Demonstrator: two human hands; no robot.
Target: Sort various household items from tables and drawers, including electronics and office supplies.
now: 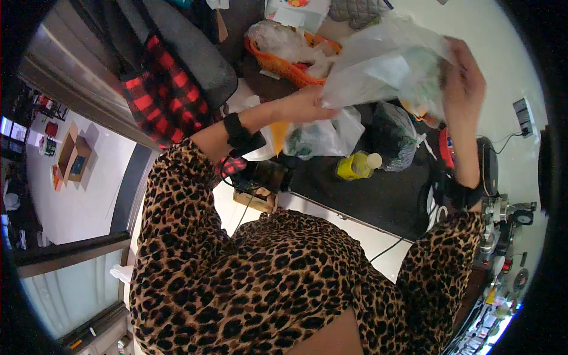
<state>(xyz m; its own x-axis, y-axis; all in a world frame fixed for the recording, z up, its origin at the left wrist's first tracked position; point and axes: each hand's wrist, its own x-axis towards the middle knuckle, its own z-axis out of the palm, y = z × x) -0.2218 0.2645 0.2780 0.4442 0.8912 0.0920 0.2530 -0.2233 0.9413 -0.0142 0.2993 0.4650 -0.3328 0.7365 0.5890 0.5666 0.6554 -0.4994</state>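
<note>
A translucent white plastic bag (384, 62) is held up above the dark tabletop (377, 199), stretched between my two hands. My left hand (313, 104) grips its lower left edge. On the bag's far right side is my right hand (466, 77), with the fingers closed around the plastic. Something pale green shows through the bag near my right hand, too blurred to name. Below my left hand rests another clear plastic bag (326, 135) with green contents. A knotted dark bag (392, 137) sits under the raised one, behind a yellow-labelled bottle (358, 165) with a pale cap.
An orange basket (284, 66) holding crumpled plastic bags stands at the back. Red-and-black checked cloth (171, 97) hangs by a dark grey padded panel (195, 53) on the left. A wall socket (523, 117) with a plugged cable is at right. An open carton (75, 155) lies on the floor.
</note>
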